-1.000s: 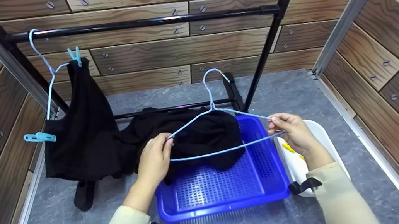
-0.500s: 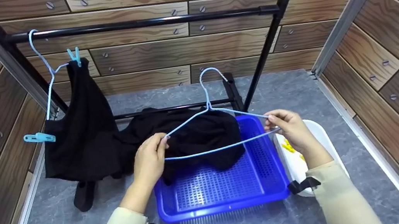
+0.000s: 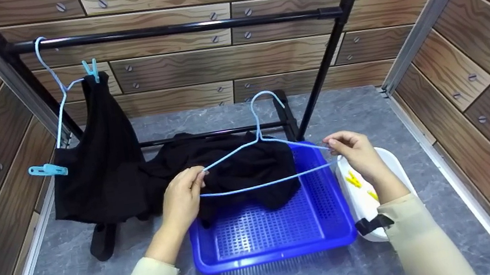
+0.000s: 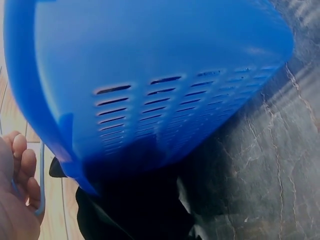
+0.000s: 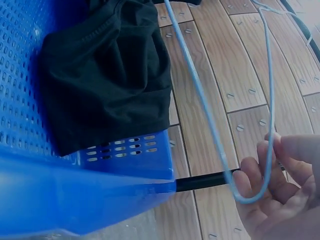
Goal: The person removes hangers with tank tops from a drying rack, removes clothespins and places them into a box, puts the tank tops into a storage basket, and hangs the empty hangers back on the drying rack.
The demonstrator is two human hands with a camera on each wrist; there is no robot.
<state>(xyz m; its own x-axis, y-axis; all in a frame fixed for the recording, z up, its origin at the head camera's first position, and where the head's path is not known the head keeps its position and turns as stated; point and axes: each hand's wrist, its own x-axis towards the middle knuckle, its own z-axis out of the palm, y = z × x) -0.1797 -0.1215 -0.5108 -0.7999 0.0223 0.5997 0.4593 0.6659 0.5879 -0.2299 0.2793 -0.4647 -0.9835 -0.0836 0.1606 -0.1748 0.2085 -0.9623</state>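
Watching over the feed, I see the hanger (image 3: 259,139) stretched level across the far half of the basket (image 3: 276,258), hook up and away from me, with a hand at either end. The left hand (image 3: 182,201), near the basket's left edge, has thumb and fingers pinched on the hanger's left end. The right hand (image 3: 360,152), near the basket's right edge, has its fingers curled about the other corner; how firm that hold is I cannot tell. Below the hanger, the black bundle (image 3: 244,166) fills the basket's far left part and spills over its rim. The right wrist camera gives me a pale line of marks along the bundle's edge, too blurred to tell stitching from lettering. Left of the basket, a black garment (image 3: 102,177) hangs from the rack (image 3: 163,30) on a second hanger (image 3: 60,120) with blue clips (image 3: 48,170); whether it joins the bundle I cannot tell. Right of the basket stands a white tray (image 3: 364,204) with yellow pegs (image 3: 353,180). Against half a second ago, the hook sits lower in my head view, the pegs show more clearly past the right hand, and the bundle and basket look unmoved.
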